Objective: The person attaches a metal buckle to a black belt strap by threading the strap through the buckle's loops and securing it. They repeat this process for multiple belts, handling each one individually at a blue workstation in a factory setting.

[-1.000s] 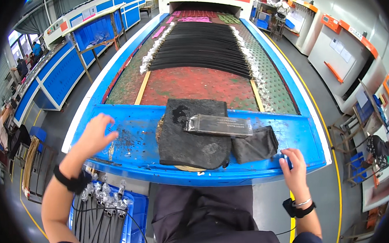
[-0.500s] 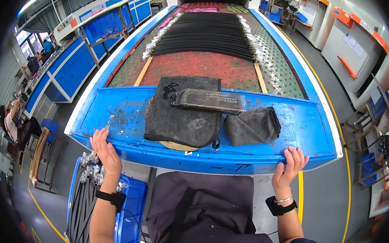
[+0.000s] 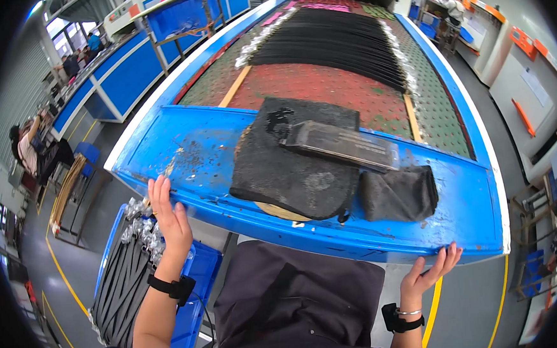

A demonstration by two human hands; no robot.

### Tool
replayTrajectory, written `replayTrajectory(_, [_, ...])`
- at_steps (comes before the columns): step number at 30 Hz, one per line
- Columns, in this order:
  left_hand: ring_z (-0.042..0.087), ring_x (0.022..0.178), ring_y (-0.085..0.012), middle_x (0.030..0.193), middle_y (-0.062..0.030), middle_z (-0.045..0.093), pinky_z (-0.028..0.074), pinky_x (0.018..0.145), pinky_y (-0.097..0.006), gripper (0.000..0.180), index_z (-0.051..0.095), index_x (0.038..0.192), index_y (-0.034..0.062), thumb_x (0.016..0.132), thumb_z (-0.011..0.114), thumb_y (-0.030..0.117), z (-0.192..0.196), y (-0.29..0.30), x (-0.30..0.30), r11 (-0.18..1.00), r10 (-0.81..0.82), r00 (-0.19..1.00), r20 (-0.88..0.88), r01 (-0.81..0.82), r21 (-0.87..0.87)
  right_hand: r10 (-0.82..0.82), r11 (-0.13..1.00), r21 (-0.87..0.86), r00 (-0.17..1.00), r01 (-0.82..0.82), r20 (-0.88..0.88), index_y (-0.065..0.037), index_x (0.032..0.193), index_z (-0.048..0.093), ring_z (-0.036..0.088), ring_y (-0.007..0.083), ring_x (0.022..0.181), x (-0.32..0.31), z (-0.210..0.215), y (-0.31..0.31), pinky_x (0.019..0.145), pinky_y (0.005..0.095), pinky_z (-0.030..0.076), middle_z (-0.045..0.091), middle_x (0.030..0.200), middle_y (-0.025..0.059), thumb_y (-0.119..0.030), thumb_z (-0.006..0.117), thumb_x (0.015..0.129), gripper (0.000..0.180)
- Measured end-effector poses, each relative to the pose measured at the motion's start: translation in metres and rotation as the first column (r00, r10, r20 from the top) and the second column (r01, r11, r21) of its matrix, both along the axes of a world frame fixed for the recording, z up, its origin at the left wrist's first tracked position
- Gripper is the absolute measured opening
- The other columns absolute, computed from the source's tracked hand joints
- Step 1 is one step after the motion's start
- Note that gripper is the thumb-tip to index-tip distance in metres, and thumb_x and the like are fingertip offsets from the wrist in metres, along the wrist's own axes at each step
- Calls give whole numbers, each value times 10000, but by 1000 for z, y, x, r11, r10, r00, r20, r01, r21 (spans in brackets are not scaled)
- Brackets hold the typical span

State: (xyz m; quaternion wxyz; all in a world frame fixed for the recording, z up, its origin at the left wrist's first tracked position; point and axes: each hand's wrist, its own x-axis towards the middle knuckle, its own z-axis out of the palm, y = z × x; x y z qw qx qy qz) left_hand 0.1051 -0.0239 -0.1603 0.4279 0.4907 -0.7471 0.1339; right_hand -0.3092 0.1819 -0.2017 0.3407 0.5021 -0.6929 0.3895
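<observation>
My left hand (image 3: 171, 219) rests with outstretched fingers at the front edge of a blue metal shelf (image 3: 143, 153). At the same edge, farther right, lies my right hand (image 3: 430, 273), its fingers extended and nothing in it. Between them on the shelf is a worn black cloth pad (image 3: 291, 179) over a round tan piece that shows at its rim. A long dark box with a clear-looking cover (image 3: 344, 146) lies across the pad. Beside it sits a folded dark grey cloth (image 3: 400, 195).
Behind the shelf, a bumpy red-green conveyor bed (image 3: 285, 81) carries several long black strips (image 3: 331, 40) with clear-wrapped ends. Wooden strips (image 3: 235, 87) lie on the bed. A blue crate (image 3: 204, 268) of black straps (image 3: 123, 285) stands below my left arm. Other people sit farther off.
The view has turned, so the shelf and its things appear shifted right and tilted. Both hands stay at the shelf edge; the right one now shows lower, at the edge's side.
</observation>
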Motion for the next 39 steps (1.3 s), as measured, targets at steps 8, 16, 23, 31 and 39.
replayTrajectory(8, [241,1278,-375,1376,-231,241,198,1040,-445,706,231,1336,-20,707,551,-27,-10,39,4,967,-40,999,15,35,253,138,989,31,977,-145,164,0,1190,409,268,425,1249,23,22,12,1019,557,147,366,1292,216,-157,482,848,383])
replayTrajectory(16, [414,1129,-341,1216,-177,432,310,951,-433,455,465,1137,12,698,578,32,-36,83,79,878,226,963,145,-266,399,259,950,-211,958,-230,123,32,643,531,520,354,921,73,69,-13,789,471,408,505,1042,260,-331,487,887,439])
replayTrajectory(23, [538,912,-301,927,-124,557,391,786,-409,277,523,980,60,724,592,142,-48,120,189,519,495,750,439,-661,542,618,780,-280,759,-559,204,50,611,496,530,313,826,103,60,-32,722,410,464,497,969,232,-234,495,882,392])
replayTrajectory(31, [543,822,-289,808,-96,541,405,745,-389,163,546,879,45,739,591,116,-61,114,185,649,416,808,418,-586,486,552,828,-53,797,-558,245,57,670,538,538,307,827,117,68,-40,729,383,474,491,987,220,-174,504,867,305])
replayTrajectory(39, [568,695,-300,736,-120,571,438,623,-394,90,574,855,49,789,549,106,-28,113,127,821,283,958,51,-269,503,563,779,60,738,-624,373,32,720,477,515,241,838,124,54,-42,789,371,417,517,914,164,-125,415,861,219])
